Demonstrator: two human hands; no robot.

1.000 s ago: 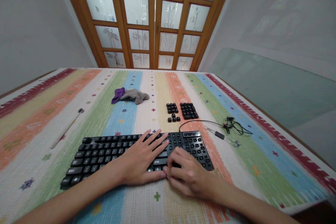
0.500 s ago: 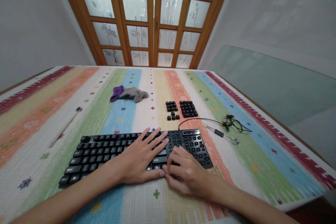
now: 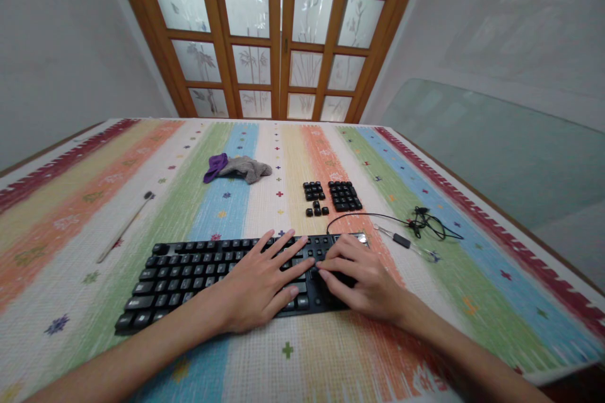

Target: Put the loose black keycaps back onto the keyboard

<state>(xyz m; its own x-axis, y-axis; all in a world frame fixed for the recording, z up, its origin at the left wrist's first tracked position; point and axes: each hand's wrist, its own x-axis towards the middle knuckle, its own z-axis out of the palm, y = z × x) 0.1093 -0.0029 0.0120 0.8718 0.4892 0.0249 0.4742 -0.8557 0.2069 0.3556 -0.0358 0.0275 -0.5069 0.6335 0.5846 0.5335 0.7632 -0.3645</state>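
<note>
A black keyboard (image 3: 189, 267) lies across the striped tablecloth. Over its middle-right keys my left hand (image 3: 259, 282) rests palm down, fingers spread, so it is open. My right hand (image 3: 362, 274) is bent over the right section, thumb and fingertips pinched together beside my left index fingertip. Whatever those fingers may hold is too small or hidden to make out. Beyond the keyboard sit a small group of loose black keycaps (image 3: 313, 191) and a larger block of keycaps (image 3: 345, 196). The right section's key positions are mostly covered by my right hand.
A grey and purple cloth (image 3: 246, 168) lies crumpled farther back. To the left is a thin brush (image 3: 125, 227) with a dark head. On the right, the coiled black cable (image 3: 420, 227) lies near a wire tool with a black handle (image 3: 401, 240).
My right hand has moved from the keyboard's near edge up and right onto its right section. The keyboard's near edge has swung slightly. My left hand stays spread on the keys.
</note>
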